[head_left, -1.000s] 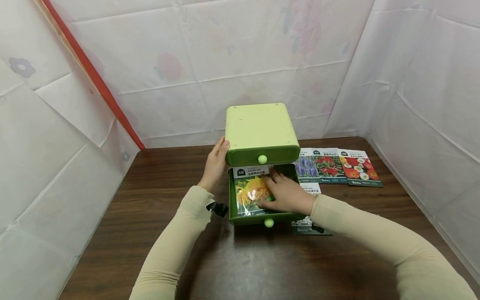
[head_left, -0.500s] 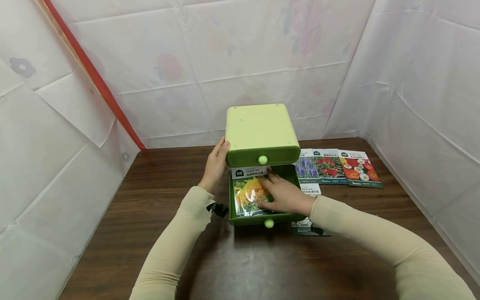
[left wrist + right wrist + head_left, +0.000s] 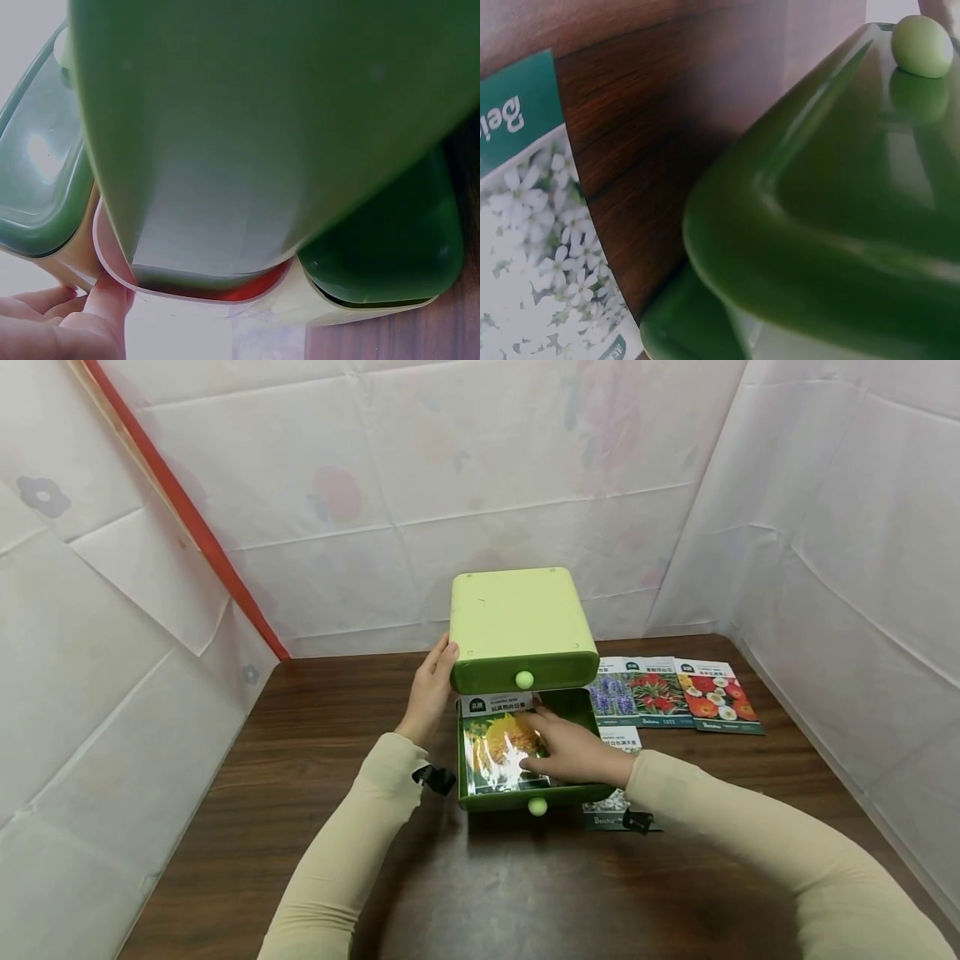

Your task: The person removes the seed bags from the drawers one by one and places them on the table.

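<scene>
A small light-green cabinet (image 3: 522, 614) with dark green drawers stands at the middle of the table. One drawer (image 3: 495, 802) is pulled out below the shut top one. Inside it lies a seed packet (image 3: 491, 756) with a yellow flower picture. My right hand (image 3: 573, 747) reaches into this drawer, its fingers over the packet's right part; some fingertips are hard to make out. My left hand (image 3: 429, 693) rests against the cabinet's left side near the front corner. In the left wrist view its fingers (image 3: 105, 307) touch the cabinet's side beside the pulled-out drawer (image 3: 225, 150).
Right of the cabinet lie seed packets: purple flowers (image 3: 613, 695), red flowers (image 3: 660, 693) and red-white flowers (image 3: 720, 696). A white-flower packet (image 3: 622, 821) sits partly under my right wrist. White sheeting (image 3: 420, 485) hangs behind the brown table (image 3: 315, 735).
The yellow-flower packet has shifted slightly left in the drawer. My right hand's spread fingers have drawn closer together over it. My left hand has stayed on the cabinet.
</scene>
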Demonstrator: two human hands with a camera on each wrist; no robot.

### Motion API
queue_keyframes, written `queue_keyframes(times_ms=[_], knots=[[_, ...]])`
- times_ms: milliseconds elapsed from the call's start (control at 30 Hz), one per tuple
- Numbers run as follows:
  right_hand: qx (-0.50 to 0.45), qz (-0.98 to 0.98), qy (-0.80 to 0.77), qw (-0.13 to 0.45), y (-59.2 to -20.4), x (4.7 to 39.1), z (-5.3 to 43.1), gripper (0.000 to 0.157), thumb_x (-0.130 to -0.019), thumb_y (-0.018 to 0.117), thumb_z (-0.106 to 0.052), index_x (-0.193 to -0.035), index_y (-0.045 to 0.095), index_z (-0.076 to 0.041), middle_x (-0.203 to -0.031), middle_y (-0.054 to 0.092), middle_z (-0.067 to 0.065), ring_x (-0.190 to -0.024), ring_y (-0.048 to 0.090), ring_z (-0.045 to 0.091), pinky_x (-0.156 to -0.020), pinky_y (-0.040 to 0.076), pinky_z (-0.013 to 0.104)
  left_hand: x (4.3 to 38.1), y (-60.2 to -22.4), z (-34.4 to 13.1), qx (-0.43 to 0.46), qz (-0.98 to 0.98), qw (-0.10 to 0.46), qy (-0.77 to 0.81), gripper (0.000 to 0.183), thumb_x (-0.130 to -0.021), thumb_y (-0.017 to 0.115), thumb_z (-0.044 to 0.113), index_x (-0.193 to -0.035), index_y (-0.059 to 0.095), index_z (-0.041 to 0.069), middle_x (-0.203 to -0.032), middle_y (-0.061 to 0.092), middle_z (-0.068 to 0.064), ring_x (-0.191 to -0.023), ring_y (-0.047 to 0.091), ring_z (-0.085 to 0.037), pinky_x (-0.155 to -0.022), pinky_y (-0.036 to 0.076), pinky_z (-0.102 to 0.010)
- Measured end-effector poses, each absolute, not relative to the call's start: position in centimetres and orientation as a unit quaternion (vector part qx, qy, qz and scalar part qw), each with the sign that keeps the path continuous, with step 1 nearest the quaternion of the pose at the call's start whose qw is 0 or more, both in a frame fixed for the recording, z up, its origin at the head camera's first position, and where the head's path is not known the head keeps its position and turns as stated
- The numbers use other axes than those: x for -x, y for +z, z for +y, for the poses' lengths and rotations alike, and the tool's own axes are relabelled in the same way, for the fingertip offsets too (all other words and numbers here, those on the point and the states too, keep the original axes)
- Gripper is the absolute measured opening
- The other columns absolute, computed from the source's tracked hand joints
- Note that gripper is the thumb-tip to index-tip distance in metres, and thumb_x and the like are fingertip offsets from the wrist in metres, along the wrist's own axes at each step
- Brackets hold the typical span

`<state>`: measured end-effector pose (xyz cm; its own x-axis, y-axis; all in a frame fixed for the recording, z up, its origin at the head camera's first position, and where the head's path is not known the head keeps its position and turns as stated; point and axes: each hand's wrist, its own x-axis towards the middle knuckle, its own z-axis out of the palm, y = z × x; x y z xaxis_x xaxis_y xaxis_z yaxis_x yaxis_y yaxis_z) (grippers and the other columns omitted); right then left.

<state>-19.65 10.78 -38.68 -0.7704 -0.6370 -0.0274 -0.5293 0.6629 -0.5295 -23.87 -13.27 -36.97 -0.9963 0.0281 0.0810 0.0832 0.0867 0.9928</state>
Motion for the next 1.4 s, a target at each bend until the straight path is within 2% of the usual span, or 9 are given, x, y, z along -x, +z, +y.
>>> queue_keyframes(times_ms=[100,167,267,400,467,533,733,1167,1400], knots=[[0.311,0.900,-0.283,0.116,-38.5,19.8,10.9,0.071,-0.094,0.066,-0.030,-0.153,0.033,-0.008,-0.153,0.036,0.027,-0.052,0.052,0.008,-0.064,0.048,0.030,22.9,-35.6,-13.0,0.035,-0.737,0.010,-0.675,0.059,-0.103,0.038,0.052,-0.156,0.024,0.030,-0.151,0.042,-0.005,-0.078,0.051,-0.013,-0.079,0.047,-0.040],[0.300,0.894,-0.308,0.128,-38.5,19.8,11.0,0.069,-0.095,0.065,-0.029,-0.153,0.033,-0.009,-0.129,0.060,0.025,-0.048,0.051,0.007,-0.060,0.050,0.030,22.6,-35.0,-12.9,0.029,-0.738,0.004,-0.674,0.057,-0.105,0.037,0.047,-0.157,0.024,0.028,-0.150,0.043,-0.008,-0.076,0.051,-0.013,-0.079,0.047,-0.039],[0.283,0.889,-0.336,0.129,-38.4,19.9,11.2,0.066,-0.096,0.064,-0.026,-0.152,0.035,-0.009,-0.116,0.067,0.020,-0.045,0.049,0.015,-0.067,0.052,0.035,23.2,-35.6,-13.1,0.028,-0.737,0.001,-0.675,0.056,-0.105,0.037,0.047,-0.157,0.023,0.029,-0.149,0.044,-0.007,-0.076,0.051,-0.013,-0.075,0.048,-0.035],[0.261,0.878,-0.381,0.127,-38.3,20.0,11.5,0.062,-0.096,0.063,-0.024,-0.151,0.038,-0.006,-0.148,0.047,0.019,-0.094,0.068,0.033,-0.089,0.053,0.043,24.2,-37.0,-13.5,0.039,-0.730,0.002,-0.682,0.057,-0.103,0.037,0.051,-0.156,0.022,0.035,-0.158,0.034,0.000,-0.095,0.056,-0.015,-0.082,0.050,-0.036],[0.245,0.863,-0.418,0.140,-38.2,20.1,11.6,0.062,-0.097,0.061,-0.022,-0.151,0.036,-0.004,-0.152,0.042,0.020,-0.125,0.056,0.038,-0.102,0.048,0.047,24.2,-37.1,-13.5,0.044,-0.726,0.003,-0.686,0.059,-0.102,0.038,0.054,-0.155,0.022,0.036,-0.160,0.028,0.004,-0.108,0.057,-0.017,-0.088,0.051,-0.037],[0.227,0.849,-0.452,0.154,-38.1,20.1,11.7,0.063,-0.098,0.061,-0.020,-0.152,0.034,-0.003,-0.153,0.039,0.020,-0.136,0.046,0.038,-0.107,0.044,0.049,24.2,-37.2,-13.4,0.048,-0.726,0.004,-0.686,0.062,-0.101,0.039,0.056,-0.156,0.020,0.035,-0.162,0.023,0.007,-0.116,0.056,-0.019,-0.092,0.051,-0.037],[0.185,0.819,-0.513,0.179,-38.0,20.3,11.9,0.061,-0.099,0.056,-0.015,-0.152,0.031,0.002,-0.152,0.039,0.024,-0.130,0.050,0.040,-0.099,0.052,0.045,24.1,-37.3,-13.3,0.050,-0.719,0.006,-0.693,0.067,-0.097,0.042,0.063,-0.156,0.023,0.036,-0.159,0.030,0.004,-0.108,0.059,-0.021,-0.092,0.052,-0.039],[0.075,0.756,-0.597,0.257,-38.0,21.0,12.0,0.063,-0.101,0.049,-0.007,-0.154,0.019,0.006,-0.141,0.045,0.032,-0.122,0.056,0.039,-0.094,0.055,0.040,24.2,-37.3,-13.3,0.039,-0.724,0.010,-0.689,0.065,-0.098,0.041,0.062,-0.155,0.024,0.035,-0.161,0.026,0.006,-0.122,0.056,-0.025,-0.098,0.051,-0.043],[0.047,0.765,-0.581,0.275,-38.6,20.9,11.4,0.059,-0.096,0.056,-0.004,-0.150,0.031,0.003,-0.125,0.058,0.026,-0.092,0.067,0.022,-0.082,0.060,0.038,24.1,-37.4,-13.3,0.039,-0.722,0.007,-0.691,0.064,-0.097,0.041,0.064,-0.154,0.026,0.038,-0.161,0.027,0.007,-0.120,0.056,-0.026,-0.099,0.050,-0.046]])
